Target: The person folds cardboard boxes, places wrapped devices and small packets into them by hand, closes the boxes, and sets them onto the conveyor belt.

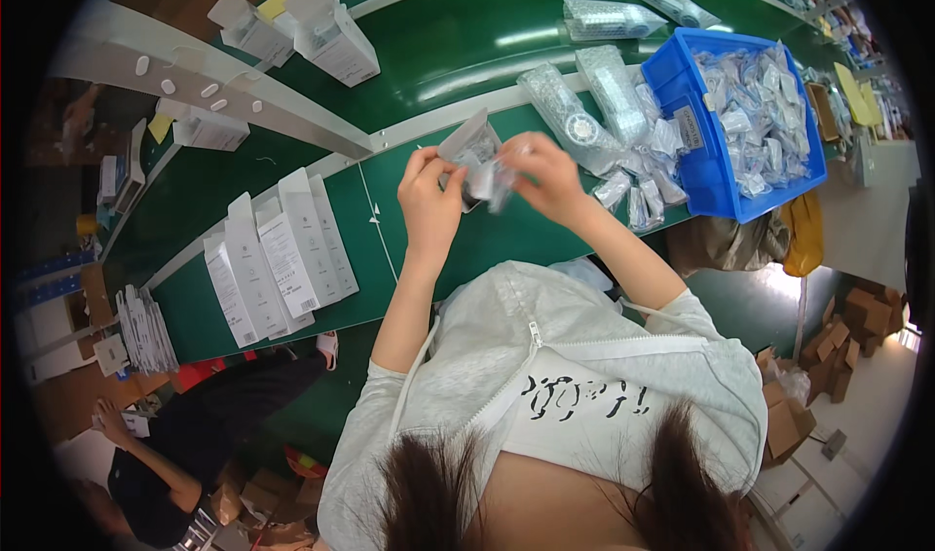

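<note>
My left hand (431,189) is closed round the side of a small white carton (466,132), whose top flap stands up and whose mouth faces me. At that mouth my right hand (547,177) pinches a small clear plastic bag (501,193), smeared by motion, so its contents cannot be told. To the right of this hand, small bagged parts (638,193) lie loose on the green table (438,244). Beside them rest bubble-wrapped items (570,118), one showing a round end.
A blue bin (696,157) full of small bagged parts stands at the right. White cartons (292,244) stand in rows at the left, beyond a metal post (224,74). Further cartons (336,45) sit at the back left. Another person (185,463) works at the lower left.
</note>
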The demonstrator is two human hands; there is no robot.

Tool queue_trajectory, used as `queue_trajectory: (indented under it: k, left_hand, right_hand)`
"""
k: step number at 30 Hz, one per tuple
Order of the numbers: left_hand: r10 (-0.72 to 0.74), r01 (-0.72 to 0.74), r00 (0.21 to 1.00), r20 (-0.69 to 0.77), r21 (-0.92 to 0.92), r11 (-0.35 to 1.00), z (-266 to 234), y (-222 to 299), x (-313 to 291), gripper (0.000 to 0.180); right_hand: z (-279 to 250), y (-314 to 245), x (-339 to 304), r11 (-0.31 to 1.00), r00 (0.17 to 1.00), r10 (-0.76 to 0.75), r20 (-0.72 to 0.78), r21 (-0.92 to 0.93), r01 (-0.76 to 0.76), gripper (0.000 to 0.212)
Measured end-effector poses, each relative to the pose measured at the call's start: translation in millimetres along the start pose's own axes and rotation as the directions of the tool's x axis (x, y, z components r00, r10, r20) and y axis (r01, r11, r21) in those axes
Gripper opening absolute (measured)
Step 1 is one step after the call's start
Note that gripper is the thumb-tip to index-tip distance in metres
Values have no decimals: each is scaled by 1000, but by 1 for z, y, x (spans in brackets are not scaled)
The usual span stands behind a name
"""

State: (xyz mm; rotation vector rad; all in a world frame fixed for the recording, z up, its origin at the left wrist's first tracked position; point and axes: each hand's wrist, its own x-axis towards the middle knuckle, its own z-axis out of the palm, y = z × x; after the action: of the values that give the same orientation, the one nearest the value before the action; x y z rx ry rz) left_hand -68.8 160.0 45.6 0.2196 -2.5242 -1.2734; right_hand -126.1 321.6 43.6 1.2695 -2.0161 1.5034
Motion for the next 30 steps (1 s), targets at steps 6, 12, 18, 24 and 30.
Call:
queue_trajectory:
  k: [6,12,18,24,30]
  left_hand:
    - [-13,13,1000,4,-146,989,-17,-21,6,7]
    - [15,151,974,-228,690,708,-108,-112,-25,66]
    - [-278,276,948,-153,830,484,-131,-138,-56,91]
    - [-267,70,940,214,644,762,-73,-79,-59,78]
    - [-218,-42,906,363,590,806,6,-76,-52,74]
  right_hand:
    - [27,-2,-7,849,937,-75,342,-472,240,16]
    - [9,30,18,761,915,-11,404,-590,270,11]
    - [6,127,123,731,942,-63,329,-628,268,8]
    - [32,230,201,642,940,-143,309,-694,326,8]
    - [36,246,205,740,886,-312,343,-497,453,28]
